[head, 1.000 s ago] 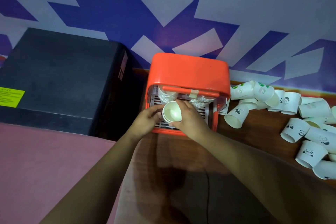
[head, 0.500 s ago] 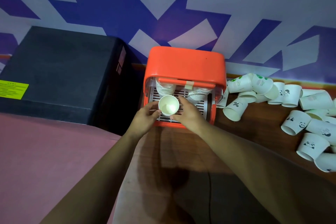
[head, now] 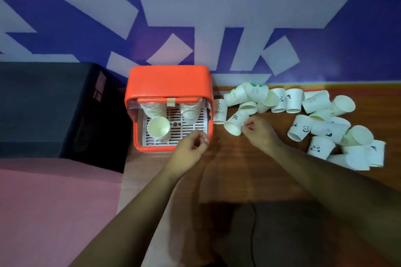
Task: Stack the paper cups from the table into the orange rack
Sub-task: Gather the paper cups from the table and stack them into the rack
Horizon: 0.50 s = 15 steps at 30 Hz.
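Observation:
The orange rack (head: 168,81) stands against the wall with its front open. Inside it are two stacks of cups at the back and a short stack (head: 158,129) at the front left, mouth toward me. My left hand (head: 191,154) hovers at the rack's front right corner, fingers loosely curled, holding nothing. My right hand (head: 259,131) reaches to a lying cup with a % mark (head: 235,121); its fingertips are at the cup's rim, no grip visible. Several more white paper cups (head: 321,115) lie scattered to the right on the wooden table (head: 227,171).
A large black box (head: 50,106) sits left of the rack. A pink surface (head: 54,206) lies in front of the box. The blue and white wall runs behind everything. A thin black cable (head: 252,234) lies on the table near me.
Both hands have let go of the cup, which now sits on the front left stack in the rack. My right hand has moved right to the % cup; my left has drawn back right.

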Each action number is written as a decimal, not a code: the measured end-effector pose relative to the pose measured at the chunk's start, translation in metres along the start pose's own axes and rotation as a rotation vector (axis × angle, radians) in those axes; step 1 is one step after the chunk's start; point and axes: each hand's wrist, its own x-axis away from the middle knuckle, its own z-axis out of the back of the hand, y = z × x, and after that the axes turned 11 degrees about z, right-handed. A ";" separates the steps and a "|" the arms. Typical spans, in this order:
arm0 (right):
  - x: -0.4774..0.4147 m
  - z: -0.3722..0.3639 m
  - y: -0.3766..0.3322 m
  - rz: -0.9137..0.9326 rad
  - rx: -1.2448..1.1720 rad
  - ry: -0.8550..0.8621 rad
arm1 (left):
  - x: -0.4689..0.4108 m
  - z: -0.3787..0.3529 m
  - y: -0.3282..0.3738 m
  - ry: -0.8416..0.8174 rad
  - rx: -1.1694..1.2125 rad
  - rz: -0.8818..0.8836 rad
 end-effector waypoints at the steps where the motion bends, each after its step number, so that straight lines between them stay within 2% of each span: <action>1: -0.005 0.005 0.011 -0.017 -0.010 0.006 | -0.010 -0.017 0.008 -0.026 -0.023 -0.012; 4: -0.020 0.007 0.023 -0.024 -0.056 -0.007 | -0.042 -0.059 0.022 -0.026 -0.086 -0.010; 7: -0.039 -0.002 0.039 -0.104 -0.181 -0.071 | -0.076 -0.098 0.028 0.085 -0.215 0.071; 11: -0.053 -0.019 0.060 -0.247 -0.500 -0.130 | -0.104 -0.122 0.028 0.111 -0.218 0.219; 15: -0.055 -0.025 0.072 -0.358 -0.838 -0.191 | -0.116 -0.128 0.024 0.048 -0.228 0.220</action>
